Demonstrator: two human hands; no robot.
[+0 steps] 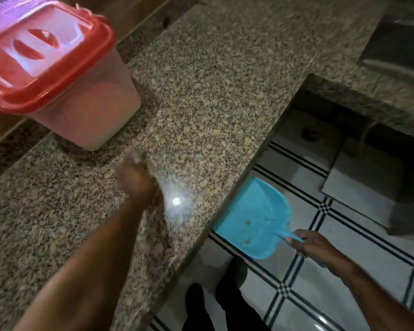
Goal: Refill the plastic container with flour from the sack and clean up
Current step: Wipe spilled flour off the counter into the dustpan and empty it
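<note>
- The plastic container [86, 103] stands at the far left of the counter [213, 80] with its red lid [46, 56] on. Its walls look pale most of the way up, so I judge the refilling done.
- The sack is nowhere in view, and I cannot say whether it has been put away.
- The step in hand looks like the clean-up. The right hand [313, 247] is curled round the handle of a blue dustpan [253, 220], held just below the counter's front edge, over the tiled floor [320, 295].
- The pan carries only a few small brownish specks.
- The left hand [134, 177] is on the counter near that edge. It is too blurred to tell whether its fingers grip anything, though a pale smudge shows at the fingertips.
- Glare on the stone beside it hides whether flour lies there.
- Left to do, I reckon: brush any spill into the pan and empty it.
</note>
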